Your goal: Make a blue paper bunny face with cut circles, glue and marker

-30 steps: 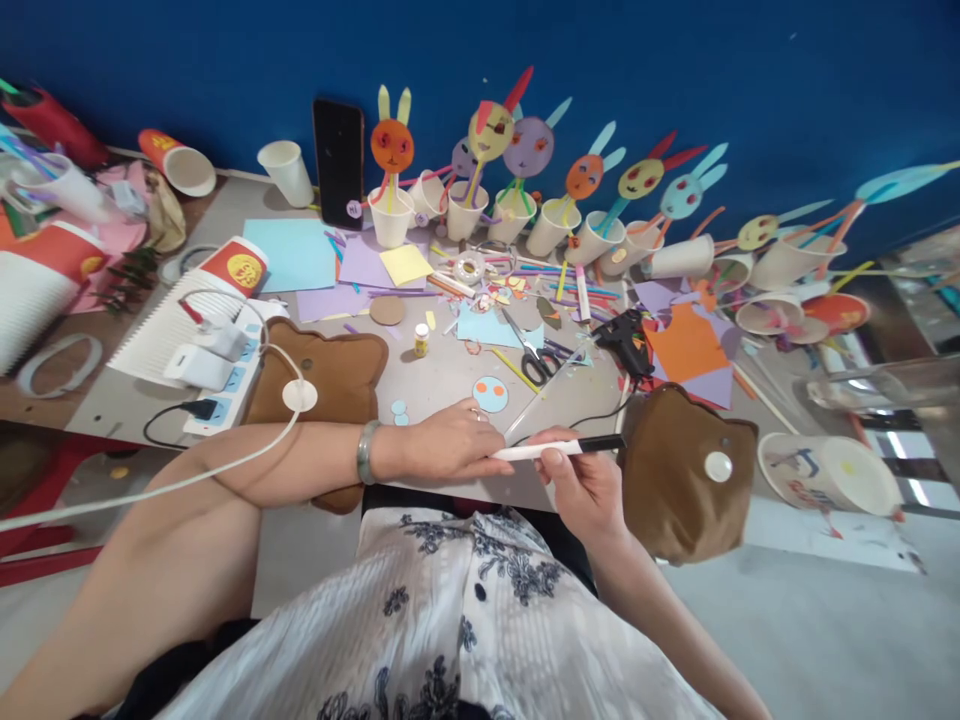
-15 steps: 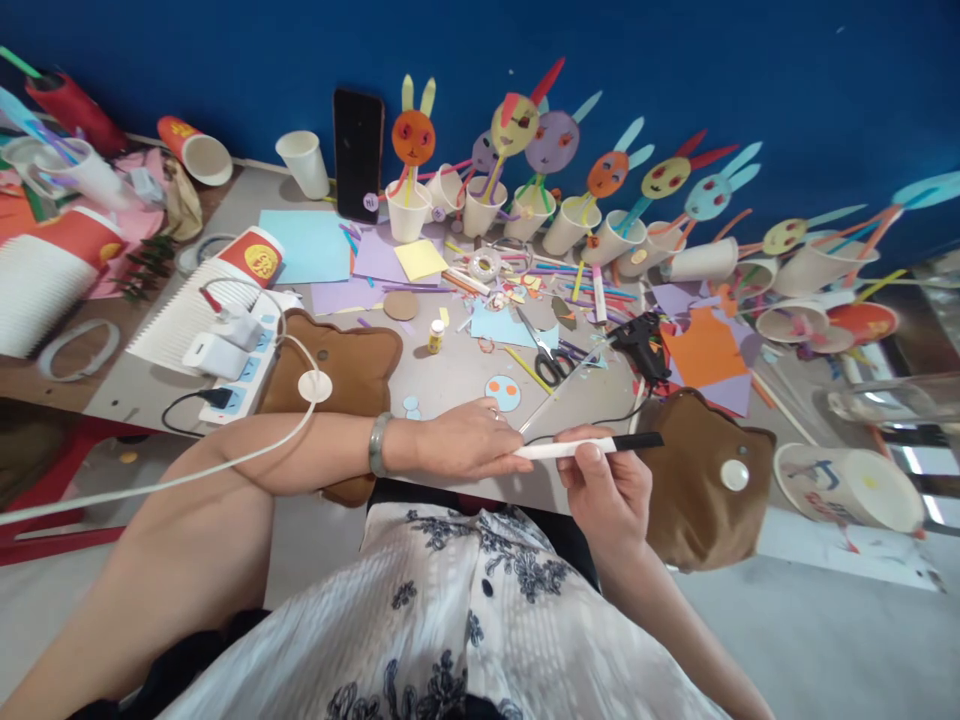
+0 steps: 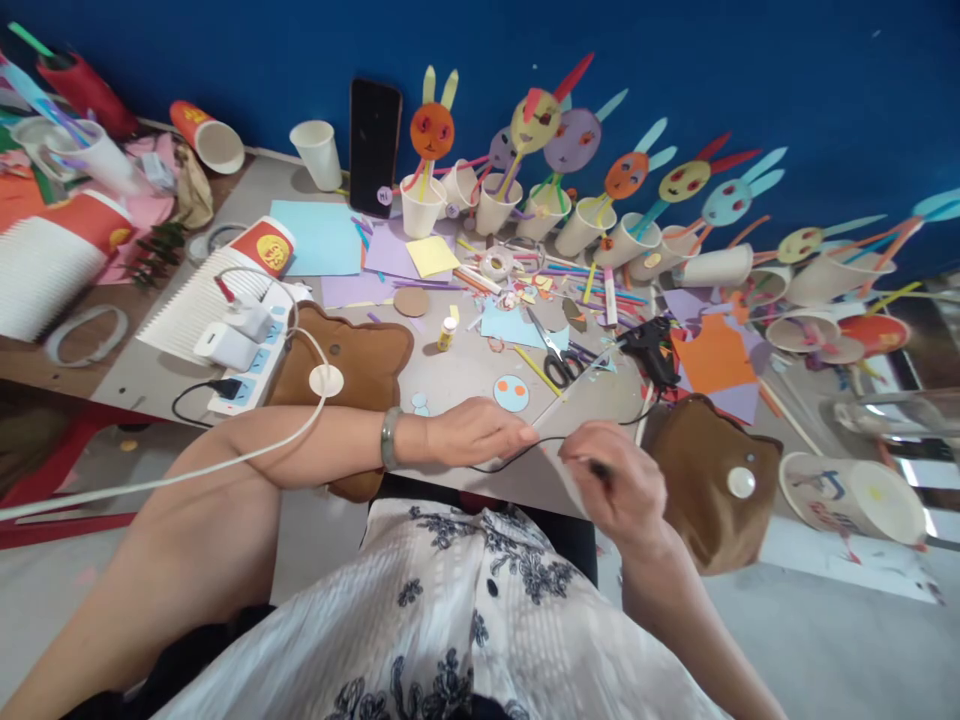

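Observation:
My right hand (image 3: pixel 615 478) is closed around a marker pen (image 3: pixel 600 468); only its dark end shows between the fingers, and the rest is covered. To its left, my left hand (image 3: pixel 480 430) is over the table's front edge, palm down, fingers pressed together at the tips. Whatever those fingers may hold is hidden. A thin black cord (image 3: pixel 517 458) passes between the hands. Just beyond the left hand lies a light blue paper disc (image 3: pixel 511 392) with two orange spots, beside a small blue paper cutout (image 3: pixel 420 403).
Scissors (image 3: pixel 559 362), a glue gun (image 3: pixel 654 352) and a small yellow bottle (image 3: pixel 447 333) lie farther in. Paper cups with rabbit-faced sticks (image 3: pixel 424 207) line the blue wall. A power strip (image 3: pixel 251 375) is at left; brown cushions (image 3: pixel 712 480) flank the front edge.
The marker was level, its white end at my left fingertips; now my right hand has turned it so its dark end faces me. The left hand has come away from it.

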A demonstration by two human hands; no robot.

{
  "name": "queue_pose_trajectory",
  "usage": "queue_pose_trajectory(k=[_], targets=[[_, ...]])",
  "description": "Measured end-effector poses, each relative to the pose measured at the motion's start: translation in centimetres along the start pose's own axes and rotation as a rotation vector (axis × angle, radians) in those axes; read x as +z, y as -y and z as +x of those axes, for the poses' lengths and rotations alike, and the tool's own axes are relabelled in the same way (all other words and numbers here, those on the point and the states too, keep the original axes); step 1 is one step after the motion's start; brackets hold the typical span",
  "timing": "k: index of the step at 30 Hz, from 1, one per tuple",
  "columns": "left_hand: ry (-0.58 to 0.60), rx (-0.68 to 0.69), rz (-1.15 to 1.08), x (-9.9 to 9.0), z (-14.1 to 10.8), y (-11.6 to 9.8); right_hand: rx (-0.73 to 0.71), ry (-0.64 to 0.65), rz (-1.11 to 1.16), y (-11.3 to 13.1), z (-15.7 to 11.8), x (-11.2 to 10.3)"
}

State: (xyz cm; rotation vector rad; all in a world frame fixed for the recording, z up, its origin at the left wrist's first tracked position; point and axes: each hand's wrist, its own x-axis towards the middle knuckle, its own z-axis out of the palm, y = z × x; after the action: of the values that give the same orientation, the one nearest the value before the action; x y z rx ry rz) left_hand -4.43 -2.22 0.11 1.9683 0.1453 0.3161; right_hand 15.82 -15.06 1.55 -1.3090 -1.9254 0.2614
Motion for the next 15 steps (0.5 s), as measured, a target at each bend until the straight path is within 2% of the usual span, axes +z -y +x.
queue_pose_trajectory(k=[1,3,7,10,12,15], targets=[[0.003,-0.009,-0.079,0.0,0.1,0.1,-0.077,0.100,-0.080,0.0,0.0,-0.1],[0.037,-0.014,-0.144,0.1,0.2,0.3,-0.126,0.258,-0.229,0.1,0.0,-0.1],[0.121,0.007,0.041,0.5,0.3,0.6,-0.127,0.332,-0.369,0.4,-0.2,0.3],[0.173,0.027,0.113,0.7,0.1,0.7,-0.140,0.317,-0.376,0.5,-0.6,-0.4],[0.198,0.040,0.121,0.8,0.0,0.7,-0.061,0.277,-0.323,0.5,-1.0,-1.4],[0.155,0.030,0.128,0.9,-0.1,0.7,0.240,0.146,-0.123,0.7,-1.9,-2.9]])
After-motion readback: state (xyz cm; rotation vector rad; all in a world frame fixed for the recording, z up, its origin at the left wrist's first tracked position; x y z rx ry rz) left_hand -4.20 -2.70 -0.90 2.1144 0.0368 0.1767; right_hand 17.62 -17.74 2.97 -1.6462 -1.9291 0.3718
